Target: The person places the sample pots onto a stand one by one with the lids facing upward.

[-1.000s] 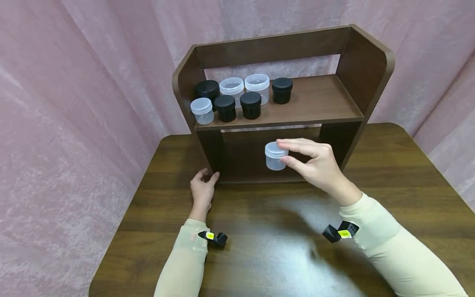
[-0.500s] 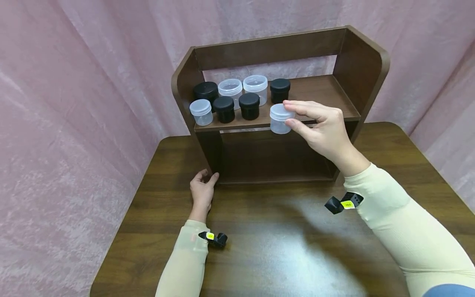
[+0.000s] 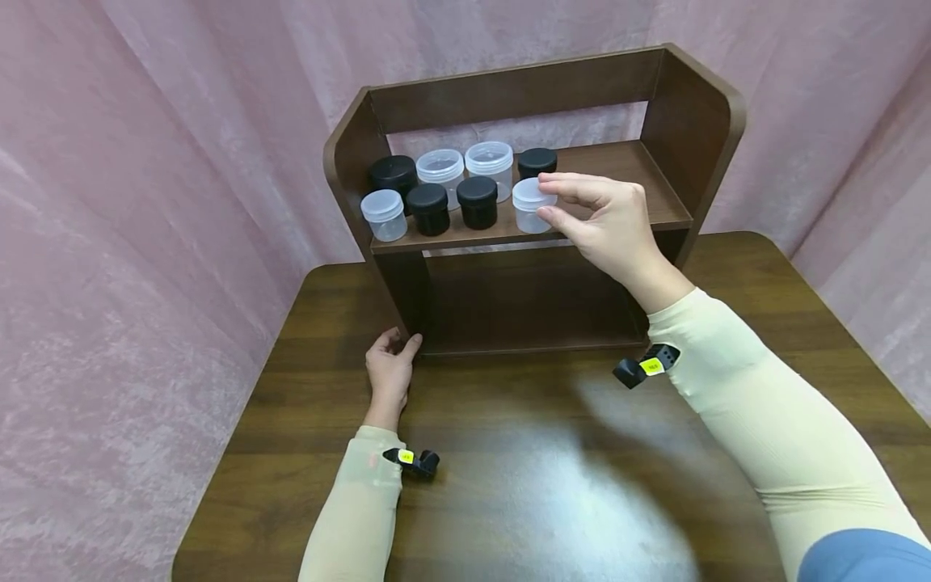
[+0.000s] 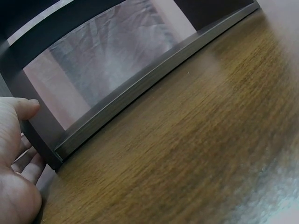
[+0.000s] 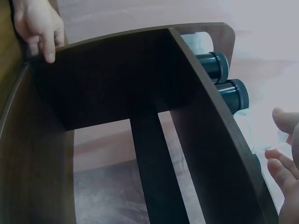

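My right hand (image 3: 611, 222) pinches a small translucent jar with a frosted lid (image 3: 532, 207) between thumb and fingers. The jar is upright at the front of the upper shelf board, to the right of a black jar (image 3: 478, 204) and overlapping a black jar behind (image 3: 537, 160). In the right wrist view the right-hand fingers (image 5: 282, 172) show at the right edge. My left hand (image 3: 389, 373) grips the lower front corner of the brown wooden shelf (image 3: 524, 347); in the left wrist view its thumb (image 4: 29, 108) lies inside the side panel, other fingers outside.
More jars stand on the upper board's left part: a translucent jar (image 3: 384, 217), a black one beside it (image 3: 428, 210), a larger black jar (image 3: 393, 172) and two large clear jars behind. The shelf stands on a wooden table (image 3: 494, 453) before a pink curtain (image 3: 182, 162).
My right hand has lifted the translucent jar from before the lower compartment up to the upper board's front, then shifted slightly left. The left hand keeps its grip on the shelf.
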`<state>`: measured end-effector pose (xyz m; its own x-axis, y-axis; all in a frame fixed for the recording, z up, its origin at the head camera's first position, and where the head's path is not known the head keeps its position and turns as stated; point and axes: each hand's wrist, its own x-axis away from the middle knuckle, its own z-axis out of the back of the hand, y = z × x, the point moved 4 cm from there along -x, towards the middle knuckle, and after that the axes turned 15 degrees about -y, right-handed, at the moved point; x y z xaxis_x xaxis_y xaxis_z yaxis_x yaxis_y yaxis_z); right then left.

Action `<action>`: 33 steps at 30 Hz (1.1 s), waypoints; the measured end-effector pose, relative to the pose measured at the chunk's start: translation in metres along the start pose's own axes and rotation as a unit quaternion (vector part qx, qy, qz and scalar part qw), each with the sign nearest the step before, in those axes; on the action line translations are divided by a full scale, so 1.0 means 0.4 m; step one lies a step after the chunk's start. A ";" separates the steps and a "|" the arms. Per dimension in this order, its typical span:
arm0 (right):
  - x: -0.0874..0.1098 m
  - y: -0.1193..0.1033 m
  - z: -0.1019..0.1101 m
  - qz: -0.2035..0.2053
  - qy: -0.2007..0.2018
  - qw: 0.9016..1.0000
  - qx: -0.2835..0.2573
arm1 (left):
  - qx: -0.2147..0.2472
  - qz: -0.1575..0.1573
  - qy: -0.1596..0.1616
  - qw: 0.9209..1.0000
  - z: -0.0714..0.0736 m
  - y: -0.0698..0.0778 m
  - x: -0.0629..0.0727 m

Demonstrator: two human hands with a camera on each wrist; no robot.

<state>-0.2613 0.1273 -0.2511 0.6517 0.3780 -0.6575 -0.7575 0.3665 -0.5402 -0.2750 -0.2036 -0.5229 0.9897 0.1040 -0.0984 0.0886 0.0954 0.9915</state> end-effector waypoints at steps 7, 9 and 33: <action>-0.015 0.026 -0.014 -0.020 -0.010 1.000 0.006 | 0.006 0.017 -0.002 1.000 0.004 -0.005 0.004; -0.020 0.029 -0.018 -0.024 -0.014 1.000 0.001 | 0.007 0.013 -0.001 1.000 0.004 -0.004 0.005; -0.041 0.041 -0.029 -0.087 -0.011 0.995 0.036 | 0.002 0.007 -0.001 1.000 0.000 0.001 0.009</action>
<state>-0.2849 0.1171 -0.2552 0.7746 0.3218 -0.5445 -0.6285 0.4883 -0.6054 -0.2716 -0.2030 -0.5230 0.9911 0.1026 -0.0852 0.0760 0.0905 0.9930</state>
